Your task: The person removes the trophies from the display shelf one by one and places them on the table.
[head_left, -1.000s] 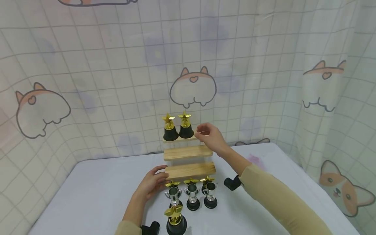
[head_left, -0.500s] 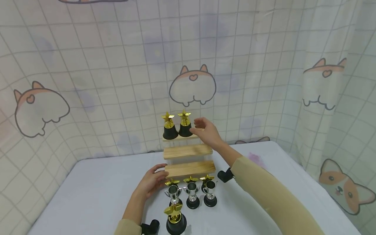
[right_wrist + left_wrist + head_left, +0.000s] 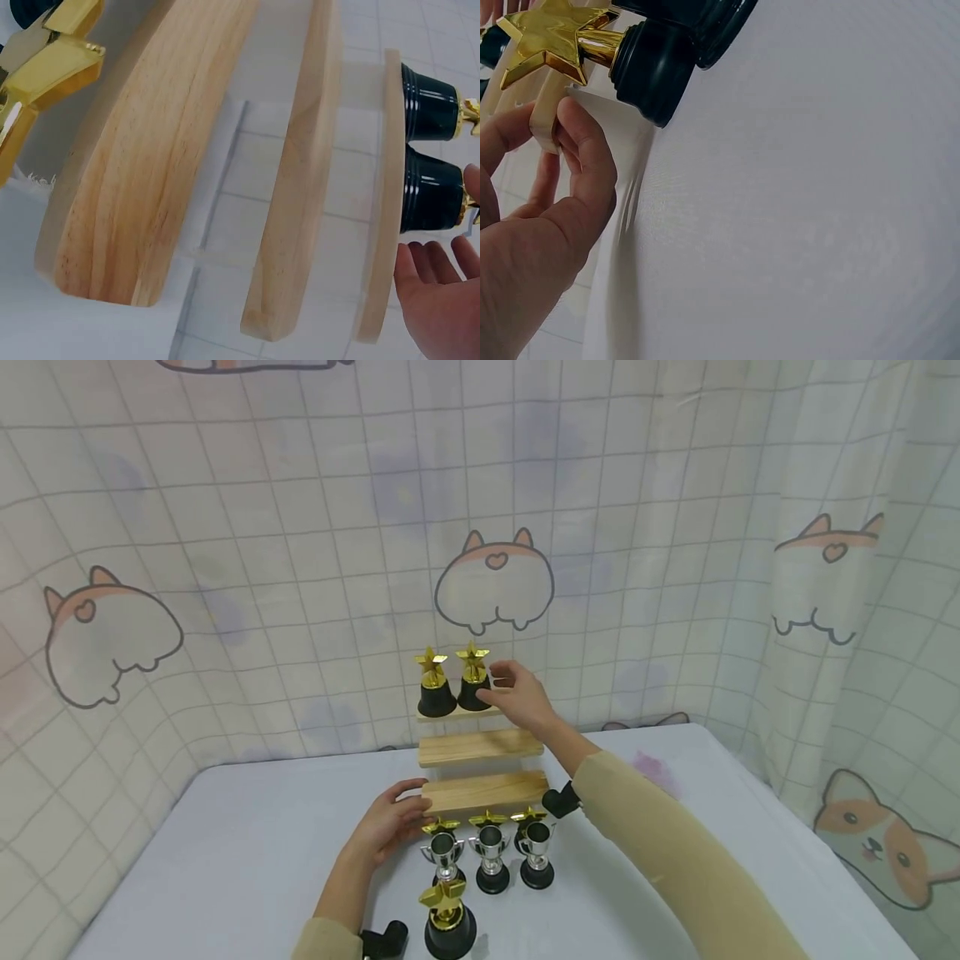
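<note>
In the head view my right hand (image 3: 522,697) is at the right star trophy (image 3: 472,677) on the top wooden shelf, its thumb over the trophy's right side. In the right wrist view its loosely bent fingers (image 3: 427,259) lie beside the black base; whether they touch it is hard to tell. The left star trophy (image 3: 435,685) stands beside it. My left hand (image 3: 390,822) pinches the left end of the lowest wooden shelf (image 3: 487,793) between thumb and fingers, as the left wrist view (image 3: 546,112) shows.
The middle shelf (image 3: 480,747) bears nothing. In front of the rack stand silver cup trophies (image 3: 491,860), with gold star trophies (image 3: 487,818) behind them. Another star trophy (image 3: 450,927) stands nearest on the white table (image 3: 247,860). A patterned curtain (image 3: 300,568) hangs behind.
My right hand has moved left from beside the right star trophy to its edge, its thumb now over the base. My left hand stays on the lowest shelf.
</note>
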Action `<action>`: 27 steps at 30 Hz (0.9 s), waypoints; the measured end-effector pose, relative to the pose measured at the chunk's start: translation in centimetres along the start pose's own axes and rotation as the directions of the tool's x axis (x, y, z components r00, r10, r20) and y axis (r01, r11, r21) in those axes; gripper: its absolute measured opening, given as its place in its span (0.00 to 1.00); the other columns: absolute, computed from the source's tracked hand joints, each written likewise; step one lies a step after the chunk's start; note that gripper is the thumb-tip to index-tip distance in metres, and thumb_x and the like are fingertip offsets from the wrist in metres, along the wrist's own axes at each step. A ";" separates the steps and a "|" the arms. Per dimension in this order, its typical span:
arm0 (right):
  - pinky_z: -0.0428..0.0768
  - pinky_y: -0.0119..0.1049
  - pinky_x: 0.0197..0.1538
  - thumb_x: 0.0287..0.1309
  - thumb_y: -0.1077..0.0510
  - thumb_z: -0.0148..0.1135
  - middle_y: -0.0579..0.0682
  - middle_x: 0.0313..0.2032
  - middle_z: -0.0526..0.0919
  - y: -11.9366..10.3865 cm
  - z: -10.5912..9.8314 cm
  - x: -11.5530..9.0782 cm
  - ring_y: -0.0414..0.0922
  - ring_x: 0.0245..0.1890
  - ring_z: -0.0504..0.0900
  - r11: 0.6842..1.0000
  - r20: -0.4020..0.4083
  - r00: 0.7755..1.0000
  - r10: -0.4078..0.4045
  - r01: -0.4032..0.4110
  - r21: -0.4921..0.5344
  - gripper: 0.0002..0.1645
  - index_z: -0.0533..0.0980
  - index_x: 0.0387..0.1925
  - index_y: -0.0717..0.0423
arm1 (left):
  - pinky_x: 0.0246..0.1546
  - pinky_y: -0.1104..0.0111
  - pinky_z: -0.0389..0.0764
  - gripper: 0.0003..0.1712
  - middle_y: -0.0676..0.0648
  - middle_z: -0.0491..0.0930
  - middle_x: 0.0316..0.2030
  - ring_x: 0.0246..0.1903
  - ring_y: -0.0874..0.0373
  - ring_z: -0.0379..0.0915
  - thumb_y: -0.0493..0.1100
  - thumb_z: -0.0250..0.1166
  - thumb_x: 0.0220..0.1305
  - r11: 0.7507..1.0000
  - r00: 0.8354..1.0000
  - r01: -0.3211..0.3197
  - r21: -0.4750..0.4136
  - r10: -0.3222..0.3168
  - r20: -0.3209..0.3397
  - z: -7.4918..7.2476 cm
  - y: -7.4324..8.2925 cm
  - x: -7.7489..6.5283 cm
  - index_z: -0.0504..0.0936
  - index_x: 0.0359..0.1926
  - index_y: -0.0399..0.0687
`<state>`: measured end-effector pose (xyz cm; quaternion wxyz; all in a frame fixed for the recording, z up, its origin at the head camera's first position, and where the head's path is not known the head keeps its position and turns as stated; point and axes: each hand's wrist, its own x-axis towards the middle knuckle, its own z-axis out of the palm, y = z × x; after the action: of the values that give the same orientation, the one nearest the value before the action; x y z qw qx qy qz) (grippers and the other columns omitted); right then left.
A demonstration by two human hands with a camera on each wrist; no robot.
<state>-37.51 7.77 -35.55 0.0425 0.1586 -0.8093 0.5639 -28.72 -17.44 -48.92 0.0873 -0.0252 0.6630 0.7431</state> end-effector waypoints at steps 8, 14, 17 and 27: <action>0.78 0.48 0.63 0.66 0.54 0.70 0.58 0.67 0.73 0.1 0.8 0.5 0.57 0.66 0.72 0.999 -0.019 1.000 -0.024 0.023 -0.042 0.35 0.69 0.70 0.59 | 0.46 0.59 0.87 0.30 0.31 0.74 0.57 0.44 0.50 0.82 0.35 0.65 0.68 1.000 1.000 -0.005 0.011 0.005 -0.008 0.1 -0.2 0.2 0.69 0.69 0.36; 0.79 0.48 0.62 0.67 0.49 0.69 0.57 0.66 0.74 0.0 1.3 0.7 0.54 0.66 0.72 0.998 -0.066 0.998 -0.018 0.014 -0.063 0.35 0.69 0.70 0.58 | 0.46 0.59 0.87 0.30 0.32 0.75 0.56 0.43 0.50 0.82 0.36 0.65 0.68 1.000 1.000 -0.006 0.012 0.006 -0.010 0.1 -0.2 0.3 0.69 0.69 0.37; 0.79 0.48 0.61 0.67 0.50 0.69 0.57 0.64 0.75 0.1 1.6 0.9 0.54 0.65 0.73 0.998 -0.079 0.997 -0.023 0.018 -0.064 0.35 0.69 0.70 0.58 | 0.46 0.59 0.87 0.30 0.33 0.75 0.55 0.43 0.51 0.82 0.36 0.66 0.68 1.000 1.000 -0.004 0.008 0.004 -0.009 0.1 -0.2 0.3 0.69 0.68 0.37; 0.81 0.47 0.58 0.67 0.55 0.69 0.58 0.59 0.79 0.2 1.8 1.0 0.54 0.60 0.78 0.997 -0.087 0.995 -0.047 0.042 -0.059 0.31 0.72 0.68 0.60 | 0.46 0.60 0.87 0.30 0.31 0.73 0.57 0.44 0.50 0.82 0.35 0.65 0.68 1.000 1.000 -0.006 0.005 0.006 -0.007 0.2 0.1 -0.1 0.69 0.69 0.35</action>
<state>-38.32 6.01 -36.16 0.0953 0.1502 -0.8186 0.5461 -28.64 -17.29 -48.82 0.0826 -0.0256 0.6653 0.7415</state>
